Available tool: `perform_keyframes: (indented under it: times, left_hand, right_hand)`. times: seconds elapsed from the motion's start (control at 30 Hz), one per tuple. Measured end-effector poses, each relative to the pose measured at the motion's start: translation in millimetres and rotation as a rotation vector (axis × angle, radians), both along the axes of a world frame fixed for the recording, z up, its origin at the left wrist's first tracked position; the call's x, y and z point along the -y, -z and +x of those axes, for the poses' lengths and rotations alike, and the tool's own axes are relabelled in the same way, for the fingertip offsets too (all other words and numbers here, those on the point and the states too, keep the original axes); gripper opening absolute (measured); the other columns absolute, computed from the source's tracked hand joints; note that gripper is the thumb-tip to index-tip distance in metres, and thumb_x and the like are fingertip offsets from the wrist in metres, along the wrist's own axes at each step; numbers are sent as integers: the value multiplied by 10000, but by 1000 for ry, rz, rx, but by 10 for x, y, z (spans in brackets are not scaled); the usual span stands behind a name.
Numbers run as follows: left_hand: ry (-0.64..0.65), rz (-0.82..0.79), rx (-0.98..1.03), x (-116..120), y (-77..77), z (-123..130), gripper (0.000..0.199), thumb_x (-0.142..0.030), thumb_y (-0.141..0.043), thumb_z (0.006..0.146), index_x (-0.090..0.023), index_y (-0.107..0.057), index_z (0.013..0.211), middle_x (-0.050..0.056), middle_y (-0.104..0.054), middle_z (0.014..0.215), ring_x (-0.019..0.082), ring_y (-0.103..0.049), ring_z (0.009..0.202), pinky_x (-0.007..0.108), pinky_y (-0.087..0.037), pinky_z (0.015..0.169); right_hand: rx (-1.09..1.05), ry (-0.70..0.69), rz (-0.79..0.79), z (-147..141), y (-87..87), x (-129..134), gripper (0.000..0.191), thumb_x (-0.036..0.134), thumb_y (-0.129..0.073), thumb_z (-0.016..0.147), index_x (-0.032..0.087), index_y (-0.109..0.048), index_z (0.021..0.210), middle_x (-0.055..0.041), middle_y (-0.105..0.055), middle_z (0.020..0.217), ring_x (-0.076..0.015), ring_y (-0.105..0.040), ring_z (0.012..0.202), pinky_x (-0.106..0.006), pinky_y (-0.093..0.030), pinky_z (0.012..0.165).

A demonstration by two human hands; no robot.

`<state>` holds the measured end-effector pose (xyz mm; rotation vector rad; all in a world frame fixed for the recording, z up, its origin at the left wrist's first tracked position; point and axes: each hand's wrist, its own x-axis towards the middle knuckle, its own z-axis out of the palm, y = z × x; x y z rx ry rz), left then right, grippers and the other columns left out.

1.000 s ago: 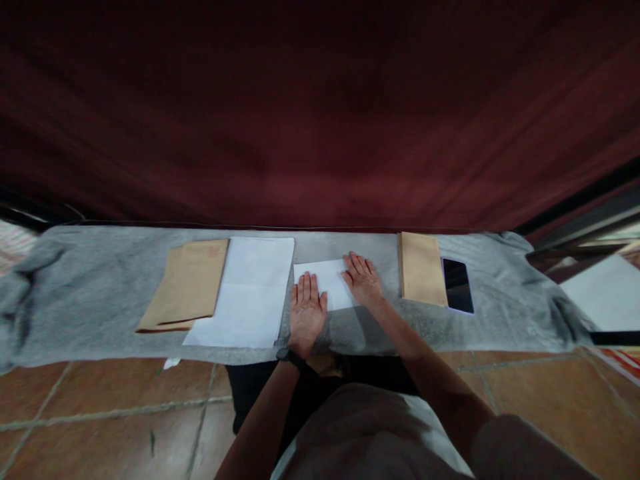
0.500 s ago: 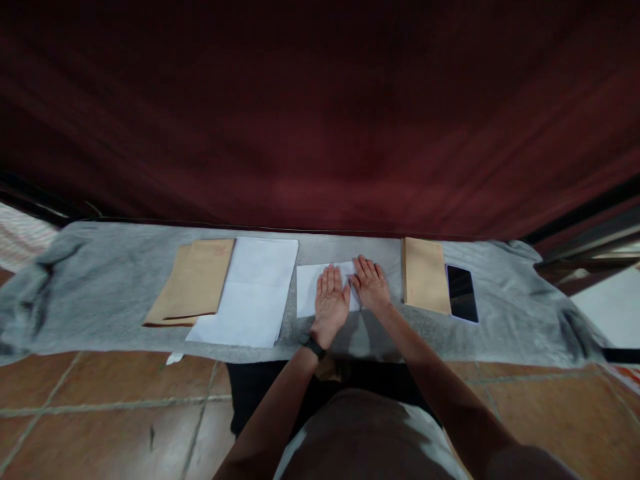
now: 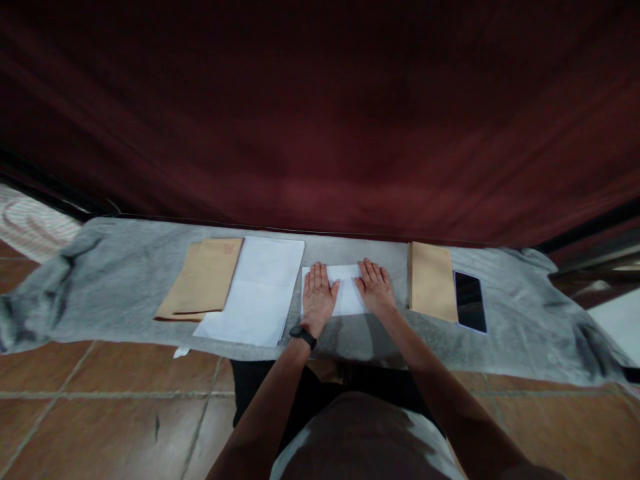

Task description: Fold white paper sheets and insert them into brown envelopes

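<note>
A reddish mark (image 3: 229, 250), too small to read, shows on the top brown envelope (image 3: 207, 280) at left. On gray cloth (image 3: 120, 287), a small white paper (image 3: 346, 303) lies under the flattened left hand (image 3: 319, 295) at its left end and the right hand (image 3: 377, 289) at its right, fingers extended, gripping nothing.

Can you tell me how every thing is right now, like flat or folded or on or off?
Left hand: open, palm down on the small white paper
Right hand: open, palm down at its right end
Small white paper: flat, partly covered
Large white sheets: lying flat
Left brown papers: overlapping
Right brown stack: piled up
Phone: face up, screen dark
Watch: worn
Gray cloth: spread, rumpled at the ends
</note>
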<state>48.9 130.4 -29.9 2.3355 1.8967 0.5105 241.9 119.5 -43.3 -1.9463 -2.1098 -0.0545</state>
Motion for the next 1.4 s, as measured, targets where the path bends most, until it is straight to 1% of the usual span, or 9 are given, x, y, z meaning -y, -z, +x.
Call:
perform_keyframes:
  times: [0.17,0.27,0.43,0.6,0.73,0.87,0.97,1.23,1.4]
  left_hand:
    - [-94,29,-36,118,-53,-120,672,-417,-315,1044,35,-337,1540,262,-322,1613,322,-279,1533,496,-262,1249]
    - [-120,56,-26,266,-74,-148,649,-389,-320,1045,8,-312,1559,251,-328,1615,312,-274,1536,512,-274,1243]
    - [12,61,-28,568,-53,-138,632,-396,-341,1045,-112,-262,1603,159,-340,1635,266,-244,1549,513,-261,1256]
    - [3,32,-32,648,-38,-111,634,-398,-352,1036,-98,-287,1591,172,-340,1632,275,-257,1545,524,-265,1254]
    - [-1,24,-47,629,-66,-103,632,-383,-343,1029,-65,-320,1574,186,-339,1629,286,-239,1550,523,-246,1261]
    - [36,-18,-50,640,-77,-123,612,-257,-369,983,-80,-351,1569,154,-337,1639,281,-198,1561,504,-209,1281]
    - [52,-23,-46,645,-75,-133,618,-168,-341,956,-89,-358,1569,149,-350,1633,271,-198,1561,503,-219,1280]
    - [14,43,-65,635,-73,-112,596,-316,-342,1026,-26,-367,1546,197,-344,1624,290,-246,1548,503,-252,1261]
    - [20,45,-58,642,-61,-116,614,-340,-359,1030,-24,-344,1556,202,-334,1625,290,-234,1552,507,-250,1260]
  right_hand:
    - [3,1,1,1,-12,-4,582,400,-315,1064,130,-366,1577,-133,-390,1617,-297,-371,1475,-500,-238,1209]
    - [-4,1,-1,-6,-15,-6,582,402,-310,1065,136,-357,1581,-132,-402,1611,-288,-363,1480,-502,-242,1206]
    - [-19,3,2,-4,-4,-3,582,396,-301,1063,132,-366,1577,-137,-388,1616,-295,-364,1481,-514,-243,1208]
    - [-31,17,17,-6,-40,-9,561,376,-314,1061,133,-403,1559,-132,-410,1605,-306,-383,1472,-517,-255,1206]
    - [-80,48,30,-301,-109,29,566,348,-313,1063,60,-411,1541,-186,-362,1618,-314,-349,1496,-528,-261,1211]
    - [-145,-169,-26,-786,-132,135,546,379,-313,1075,139,-409,1556,-108,-351,1638,-237,-327,1516,-445,-278,1230]
    - [-135,-173,-47,-918,-107,200,533,372,-299,1084,125,-451,1531,-108,-398,1613,-225,-347,1506,-425,-260,1244]
    - [-38,-131,65,-342,0,251,541,347,-374,1069,149,-377,1572,-135,-384,1612,-272,-369,1492,-501,-272,1215]
    - [-9,-61,50,-159,15,275,557,368,-369,1069,139,-369,1577,-148,-377,1614,-305,-389,1474,-516,-264,1203]
